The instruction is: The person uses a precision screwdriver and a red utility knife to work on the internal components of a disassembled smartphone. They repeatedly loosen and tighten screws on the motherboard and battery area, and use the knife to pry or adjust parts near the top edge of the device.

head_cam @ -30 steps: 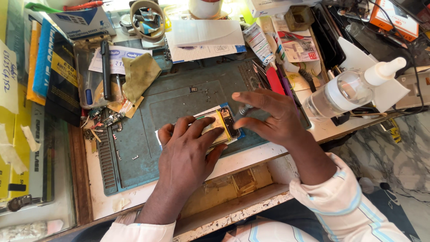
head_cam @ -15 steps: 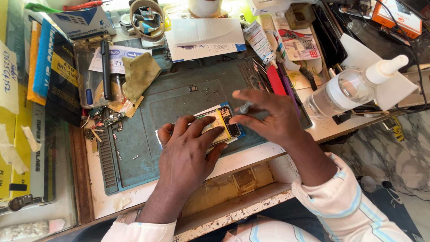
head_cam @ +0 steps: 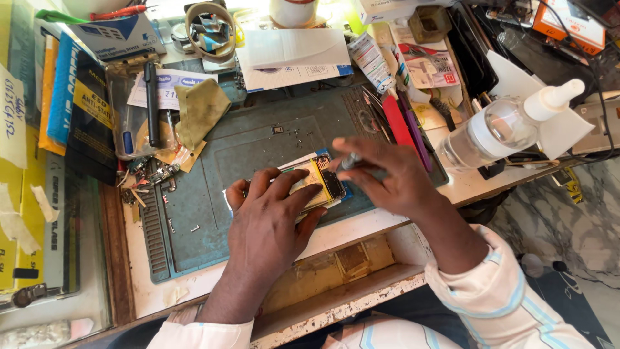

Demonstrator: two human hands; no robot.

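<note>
An opened phone [head_cam: 321, 184] with a yellow battery showing lies on the green work mat [head_cam: 213, 161] near the front edge of the bench. My left hand [head_cam: 271, 223] lies flat over its left part and presses it down. My right hand [head_cam: 394, 178] holds a thin grey tool [head_cam: 350, 161], whose tip touches the phone's upper right corner. Most of the phone is hidden under my left fingers.
A clear bottle with a white pump [head_cam: 504, 126] stands to the right. Red and purple tools [head_cam: 403, 123] lie at the mat's right edge. Papers [head_cam: 294, 55], a tape roll [head_cam: 210, 26], a yellow-green cloth [head_cam: 200, 110] and small boxes [head_cam: 77, 110] crowd the back and left.
My right hand has shifted slightly lower along the phone's right end with the tool. The left hand stays on the phone.
</note>
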